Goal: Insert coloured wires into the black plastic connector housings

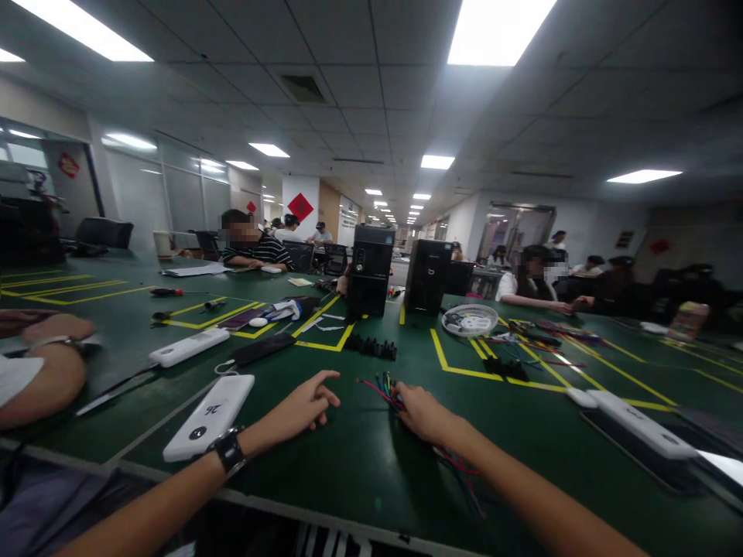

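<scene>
My right hand is closed around a bundle of coloured wires. Red, yellow, green and blue ends poke out to the left of the fingers, and the other ends trail under the wrist toward the table's front edge. My left hand is held apart to the left, fingers spread, with nothing in it; a black watch is on that wrist. Beyond both hands lies a row of black terminal blocks. A white power bank marked 26 rests beside my left wrist.
Two black boxes stand at the back of the green table. A round white tray, more wires and a second terminal strip lie right. Another white power bank is further right. A co-worker's arm rests at left.
</scene>
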A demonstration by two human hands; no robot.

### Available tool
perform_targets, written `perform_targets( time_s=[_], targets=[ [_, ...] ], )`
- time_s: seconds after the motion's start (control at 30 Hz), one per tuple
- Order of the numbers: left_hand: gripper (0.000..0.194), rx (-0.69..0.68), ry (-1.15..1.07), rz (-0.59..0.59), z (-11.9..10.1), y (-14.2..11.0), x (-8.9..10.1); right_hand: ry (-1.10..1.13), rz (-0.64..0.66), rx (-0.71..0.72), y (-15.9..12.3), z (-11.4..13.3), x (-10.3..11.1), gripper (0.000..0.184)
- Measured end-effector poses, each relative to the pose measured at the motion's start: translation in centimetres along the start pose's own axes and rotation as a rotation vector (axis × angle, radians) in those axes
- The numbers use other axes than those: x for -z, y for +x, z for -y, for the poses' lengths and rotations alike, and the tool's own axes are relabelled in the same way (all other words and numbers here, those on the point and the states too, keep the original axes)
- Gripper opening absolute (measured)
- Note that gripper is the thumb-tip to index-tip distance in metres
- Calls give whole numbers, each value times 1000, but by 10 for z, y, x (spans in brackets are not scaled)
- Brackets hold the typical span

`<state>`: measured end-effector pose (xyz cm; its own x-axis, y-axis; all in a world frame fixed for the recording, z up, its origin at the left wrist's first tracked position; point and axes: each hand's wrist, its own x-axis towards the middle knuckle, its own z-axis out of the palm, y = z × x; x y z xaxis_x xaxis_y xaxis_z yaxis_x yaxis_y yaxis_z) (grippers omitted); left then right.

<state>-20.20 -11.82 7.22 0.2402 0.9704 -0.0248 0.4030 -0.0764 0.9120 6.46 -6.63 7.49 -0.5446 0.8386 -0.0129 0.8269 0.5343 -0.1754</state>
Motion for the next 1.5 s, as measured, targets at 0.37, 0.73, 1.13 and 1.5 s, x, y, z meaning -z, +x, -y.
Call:
perform_targets(
  time_s=[0.37, 0.73, 1.13, 1.5],
  targets=[
    [51, -225, 217, 218, -34, 39, -71, -131, -226, -271, -138, -173, -2, 36],
    [58, -471, 528, 292, -58, 107, -149, -366, -149, -577, -191, -229, 22, 34],
    [58, -508, 264, 81, -101, 249, -250, -375, -294, -667, -137, -227, 38, 28],
    [38, -421, 306, 96, -107, 334, -297, 221, -1036, -701, -107, -288, 93, 34]
  ],
)
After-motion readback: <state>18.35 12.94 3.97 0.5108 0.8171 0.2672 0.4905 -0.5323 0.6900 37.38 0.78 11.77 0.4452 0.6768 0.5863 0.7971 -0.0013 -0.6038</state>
